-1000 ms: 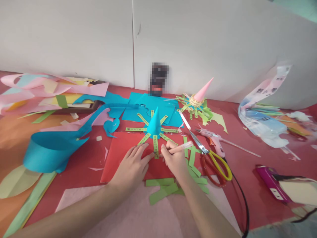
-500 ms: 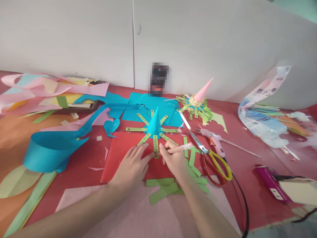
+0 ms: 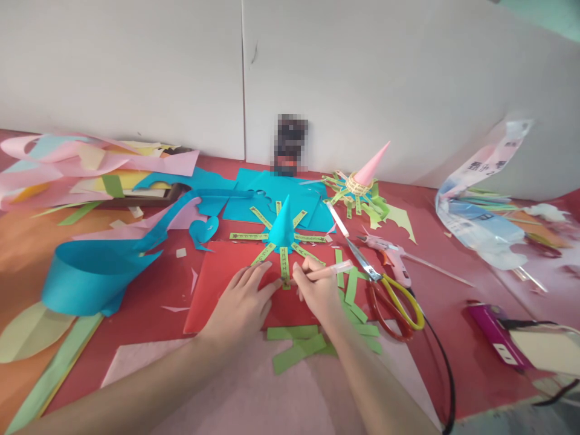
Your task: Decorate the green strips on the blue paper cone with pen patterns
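Note:
A blue paper cone (image 3: 281, 225) stands upright with green paper strips spread out around its base like rays, each drawn with dark markings. The front strip (image 3: 284, 263) points toward me over a red sheet (image 3: 212, 284). My left hand (image 3: 242, 296) rests on that sheet with its fingers stretched out, the thumb at the strip's end. In my right hand (image 3: 317, 293) a pale pink pen (image 3: 330, 271) is gripped, its tip low by the end of the same strip. The exact contact of the tip is hard to see.
Scissors (image 3: 385, 290) with red and yellow handles and a pink glue gun (image 3: 394, 257) lie to the right. Loose green strips (image 3: 299, 350) are near my right wrist. A pink-coned piece (image 3: 369, 172) stands behind. Left are a blue paper band (image 3: 81, 278) and paper scraps.

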### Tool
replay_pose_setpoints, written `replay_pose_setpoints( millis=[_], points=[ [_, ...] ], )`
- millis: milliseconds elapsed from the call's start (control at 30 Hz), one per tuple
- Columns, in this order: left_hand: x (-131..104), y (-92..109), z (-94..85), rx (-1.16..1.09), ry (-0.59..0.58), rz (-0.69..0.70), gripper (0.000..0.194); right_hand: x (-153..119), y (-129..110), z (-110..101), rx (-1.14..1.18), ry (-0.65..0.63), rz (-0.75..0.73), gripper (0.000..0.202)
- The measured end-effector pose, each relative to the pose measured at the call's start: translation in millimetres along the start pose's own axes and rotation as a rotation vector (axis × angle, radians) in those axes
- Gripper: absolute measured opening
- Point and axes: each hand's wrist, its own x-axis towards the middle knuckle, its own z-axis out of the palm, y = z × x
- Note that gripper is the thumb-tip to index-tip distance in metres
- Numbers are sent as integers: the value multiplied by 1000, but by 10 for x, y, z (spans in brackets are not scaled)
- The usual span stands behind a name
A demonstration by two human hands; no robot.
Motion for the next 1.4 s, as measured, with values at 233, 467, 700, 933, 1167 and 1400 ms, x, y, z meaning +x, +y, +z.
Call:
replay_pose_setpoints(
  millis=[233,467,700,933,1167,1400],
  points=[
    [7,-2,-16,16,10,12,35,4,-7,-8,50,-12,1,36],
    [8,-2,2,20,28,10,35,3,10,-3,37,-13,3,36],
    [8,-9,5,9,25,18,35,17,24,12,22,-25,21,37],
    [11,-14,17,-6,10,7,35,6,8,-4,28,-8,-5,36],
    [4,-2,-7,5,2,5,36,12,-15,-4,29,-3,-11,35],
    [17,-3,-8,-5,-9,4,35,2,20,-3,3,-1,-15,35]
  ],
)
